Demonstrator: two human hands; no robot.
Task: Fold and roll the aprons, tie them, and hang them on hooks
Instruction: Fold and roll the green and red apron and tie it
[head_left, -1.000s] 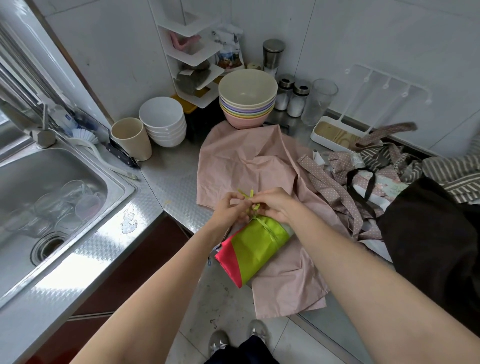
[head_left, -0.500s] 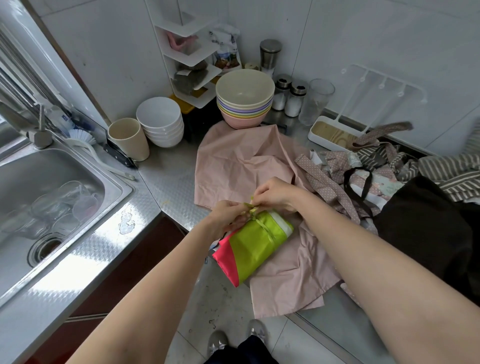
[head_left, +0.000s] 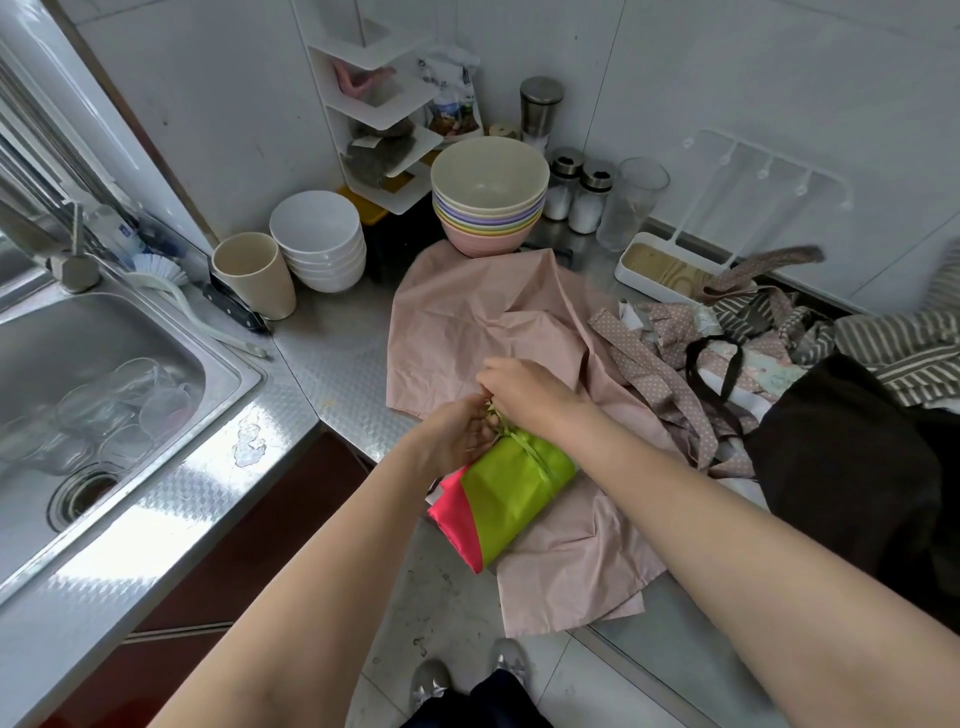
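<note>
A rolled green and pink apron lies at the counter's front edge, on top of a spread pale pink apron. A thin green tie string runs round the roll. My left hand and my right hand meet at the roll's far end, and both pinch the green string ends there. The knot itself is hidden between my fingers. A white hook rack stands at the back right against the wall.
More aprons are heaped on the right: a dotted one, a striped one and a dark one. Stacked coloured bowls, white bowls, a beige cup and jars stand behind. A sink holding glasses lies left.
Both hands have stayed at the roll's far end, working the green string. My right hand has shifted slightly up and away from the left one.
</note>
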